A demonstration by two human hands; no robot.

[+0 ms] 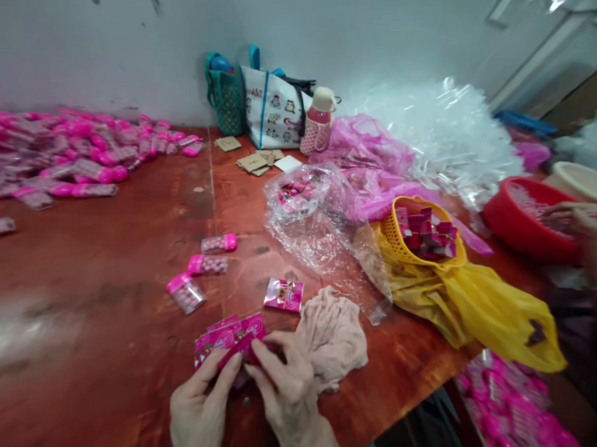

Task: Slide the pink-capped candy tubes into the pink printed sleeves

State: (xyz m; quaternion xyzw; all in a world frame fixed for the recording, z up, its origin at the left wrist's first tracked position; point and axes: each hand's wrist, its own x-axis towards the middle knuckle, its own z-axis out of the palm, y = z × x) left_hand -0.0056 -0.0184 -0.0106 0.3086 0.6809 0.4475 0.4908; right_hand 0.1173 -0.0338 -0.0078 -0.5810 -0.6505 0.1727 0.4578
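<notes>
Fingertip grip, as I monitor it from my remote station: left hand (200, 402) and right hand (290, 390) both pinch a pink card (242, 348) between thumb and fingers, at the near side of a fanned card pile (216, 339). Whether a crease is being formed I cannot tell, as the fingers hide the card's lower edge. For good work here, I judge that light, level pressure from both thumbs suits so thin a piece, edges matched before pressing. Just beyond the fingers I note a separate card stack (283, 295); a crumpled cloth (333, 335) lies beside the right hand. Ahead and slightly left rest three pink-capped bottles (209, 265). Outward, the worn red-brown tabletop (125, 288) bears a bottle heap (82, 149) far left and a yellow basket (392, 232) rightward. Farther right, a co-worker's hand (591, 229) is at a red bowl (525, 235); a pale, marked wall (138, 35) stands behind.
</notes>
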